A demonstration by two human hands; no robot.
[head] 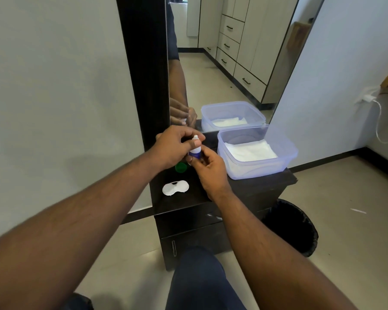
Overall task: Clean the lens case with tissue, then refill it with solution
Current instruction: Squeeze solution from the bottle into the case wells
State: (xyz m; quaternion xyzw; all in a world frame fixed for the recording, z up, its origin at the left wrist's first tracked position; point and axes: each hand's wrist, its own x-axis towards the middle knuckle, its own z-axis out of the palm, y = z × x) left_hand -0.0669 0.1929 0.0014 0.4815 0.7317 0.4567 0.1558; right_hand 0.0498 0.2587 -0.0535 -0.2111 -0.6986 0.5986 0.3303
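A small solution bottle (195, 151) with a blue body and white top is held above the dark dresser top (255, 186). My right hand (207, 170) grips its blue body from below. My left hand (175, 146) pinches the white cap at its top. The white lens case (175, 187) lies open on the dresser, in front of and below both hands. A green lid (180, 167) lies just behind the case, partly hidden by my left wrist.
A clear plastic tub (287, 153) of white tissues stands at the right of the dresser, against a tall mirror (222, 63). A black waste bin (293, 227) stands on the floor to the dresser's right. My knee (199, 276) is below the drawers.
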